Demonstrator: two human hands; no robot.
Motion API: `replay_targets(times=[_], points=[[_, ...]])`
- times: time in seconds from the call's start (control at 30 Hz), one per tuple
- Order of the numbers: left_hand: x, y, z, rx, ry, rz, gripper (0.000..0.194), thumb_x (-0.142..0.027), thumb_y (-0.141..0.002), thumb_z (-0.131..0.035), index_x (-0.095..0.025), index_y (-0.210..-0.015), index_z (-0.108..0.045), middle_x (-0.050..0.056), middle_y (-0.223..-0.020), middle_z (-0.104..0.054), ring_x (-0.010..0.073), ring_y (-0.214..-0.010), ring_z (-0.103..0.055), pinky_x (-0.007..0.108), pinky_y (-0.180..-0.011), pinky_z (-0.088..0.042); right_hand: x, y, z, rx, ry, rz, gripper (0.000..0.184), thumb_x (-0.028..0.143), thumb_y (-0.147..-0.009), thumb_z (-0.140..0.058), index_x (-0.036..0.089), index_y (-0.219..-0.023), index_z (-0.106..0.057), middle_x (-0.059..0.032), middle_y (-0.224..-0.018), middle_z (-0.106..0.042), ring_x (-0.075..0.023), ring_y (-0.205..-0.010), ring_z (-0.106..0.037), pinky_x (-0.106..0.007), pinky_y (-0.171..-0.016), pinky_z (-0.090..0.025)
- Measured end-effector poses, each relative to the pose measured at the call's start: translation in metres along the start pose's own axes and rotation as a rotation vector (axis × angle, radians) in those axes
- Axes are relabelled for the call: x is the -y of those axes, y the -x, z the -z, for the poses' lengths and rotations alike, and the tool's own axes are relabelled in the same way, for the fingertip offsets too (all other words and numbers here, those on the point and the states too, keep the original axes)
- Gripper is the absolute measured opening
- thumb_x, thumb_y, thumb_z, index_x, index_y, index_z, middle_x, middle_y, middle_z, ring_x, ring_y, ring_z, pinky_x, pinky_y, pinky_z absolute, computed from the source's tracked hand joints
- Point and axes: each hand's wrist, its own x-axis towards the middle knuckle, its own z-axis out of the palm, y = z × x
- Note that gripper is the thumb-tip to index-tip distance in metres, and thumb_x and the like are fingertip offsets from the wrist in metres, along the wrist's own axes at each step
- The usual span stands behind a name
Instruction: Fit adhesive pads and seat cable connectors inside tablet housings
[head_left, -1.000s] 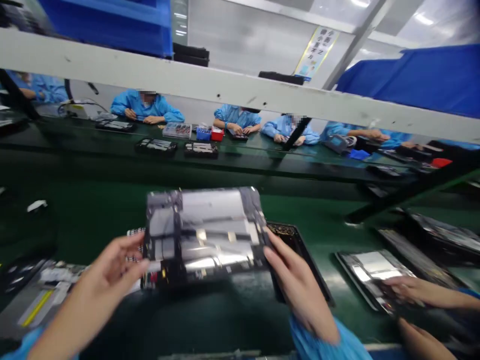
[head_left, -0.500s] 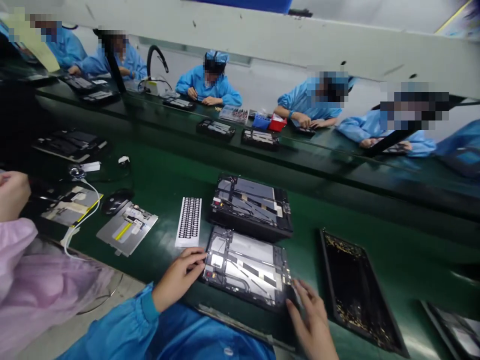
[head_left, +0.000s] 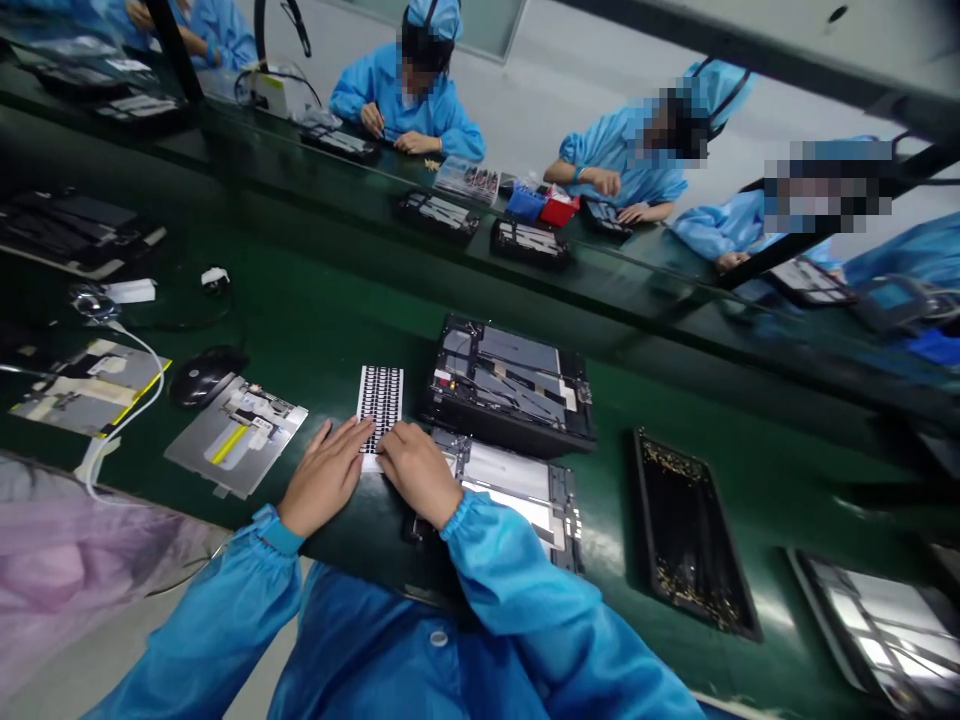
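Note:
A white sheet of small black labels [head_left: 382,398] lies on the green bench in front of me. My left hand [head_left: 324,474] rests flat at its lower left, fingers stretched out onto the sheet. At the sheet's lower right, my right hand [head_left: 420,470] has its fingers bent and drawn together on the labels; the fingertips are partly hidden, and I cannot see what is between them. Under my right forearm is an opened tablet-like device [head_left: 517,480], its silver inside facing up and partly covered. Just behind it is a stack of similar dark devices [head_left: 510,385].
A black tray [head_left: 694,530] with small gold parts stands to the right, with another opened device [head_left: 877,620] beyond. Leftward are a metal panel [head_left: 236,435], a black mouse [head_left: 206,375] and a white cable [head_left: 154,385]. Co-workers in blue sit across the bench behind a shelf.
Both hands have left the sides of the front device. My right hand has crossed left to the label sheet, and my left hand has come onto it too. The view has tipped downward.

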Motion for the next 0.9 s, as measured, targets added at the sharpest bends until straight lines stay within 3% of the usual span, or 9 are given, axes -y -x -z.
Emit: replay_targets(times=[0.2,0.3,0.43,0.53,0.6,0.7,0.8,0.9], points=[[-0.002,-0.002,-0.001,-0.006,-0.042,-0.010,0.048,-0.030,-0.103,-0.036,-0.024,-0.148,-0.049,0.005,-0.157,-0.047,0.0245,-0.149,-0.039,0.052,-0.127,-0.017,-0.001,-0.019,-0.012,0.066,0.000,-0.007,0.020,0.015,-0.102,-0.046,0.011,-0.101,-0.066,-0.0144,-0.101,-0.065,-0.0250,-0.097,-0.058,-0.038,-0.090,-0.047],[0.002,-0.005,-0.002,-0.014,-0.053,-0.021,0.049,-0.033,-0.103,-0.035,-0.024,-0.149,-0.048,0.005,-0.156,-0.049,0.0262,-0.149,-0.039,0.054,-0.126,-0.019,-0.008,-0.014,0.005,0.065,-0.074,0.020,0.015,0.019,-0.103,-0.047,0.014,-0.103,-0.062,-0.0099,-0.101,-0.064,-0.0218,-0.099,-0.058,-0.035,-0.092,-0.047],[0.008,-0.007,-0.001,-0.049,-0.035,-0.070,0.047,-0.035,-0.103,-0.038,-0.026,-0.148,-0.049,0.006,-0.157,-0.047,0.0297,-0.150,-0.037,0.058,-0.123,-0.024,-0.029,0.045,0.055,-0.241,-0.501,0.039,0.012,0.022,-0.105,-0.044,0.021,-0.097,-0.053,-0.0036,-0.095,-0.056,-0.0173,-0.093,-0.056,-0.031,-0.085,-0.048],[-0.005,-0.002,0.002,-0.199,-0.004,-0.102,0.039,-0.034,-0.101,-0.049,-0.027,-0.138,-0.057,0.008,-0.154,-0.052,0.0318,-0.147,-0.041,0.059,-0.122,-0.025,-0.042,0.118,0.075,-0.378,-0.556,-0.121,0.009,0.019,-0.103,-0.046,0.023,-0.097,-0.052,-0.0033,-0.096,-0.052,-0.0179,-0.094,-0.054,-0.033,-0.086,-0.047],[-0.028,0.004,0.001,-0.284,0.045,-0.147,0.028,-0.032,-0.098,-0.059,-0.027,-0.125,-0.065,0.007,-0.143,-0.062,0.0306,-0.142,-0.048,0.058,-0.123,-0.025,-0.044,0.162,0.069,-0.382,-0.466,-0.220,0.009,0.016,-0.102,-0.048,0.023,-0.101,-0.053,-0.0050,-0.102,-0.053,-0.0189,-0.100,-0.055,-0.034,-0.090,-0.047],[-0.072,0.012,-0.007,-0.227,0.157,-0.290,0.016,-0.029,-0.094,-0.067,-0.028,-0.110,-0.067,0.002,-0.124,-0.073,0.0273,-0.135,-0.055,0.056,-0.124,-0.022,-0.034,0.200,0.040,-0.352,-0.329,-0.282,0.013,0.012,-0.100,-0.050,0.023,-0.106,-0.055,-0.0088,-0.113,-0.055,-0.0212,-0.111,-0.056,-0.036,-0.094,-0.049],[-0.107,0.015,-0.023,-0.116,0.249,-0.397,0.010,-0.028,-0.096,-0.065,-0.025,-0.105,-0.066,0.001,-0.119,-0.075,0.0246,-0.131,-0.059,0.050,-0.125,-0.022,-0.019,0.205,0.015,-0.353,-0.228,-0.280,0.015,0.010,-0.099,-0.051,0.022,-0.108,-0.056,-0.0108,-0.116,-0.058,-0.0221,-0.112,-0.057,-0.037,-0.095,-0.051],[-0.119,0.014,-0.037,-0.084,0.262,-0.420,0.007,-0.026,-0.097,-0.063,-0.022,-0.102,-0.063,0.002,-0.117,-0.075,0.0246,-0.130,-0.059,0.049,-0.122,-0.026,-0.013,0.197,0.002,-0.379,-0.158,-0.251,0.015,0.010,-0.100,-0.052,0.020,-0.110,-0.056,-0.0114,-0.115,-0.060,-0.0224,-0.113,-0.058,-0.038,-0.096,-0.052]])
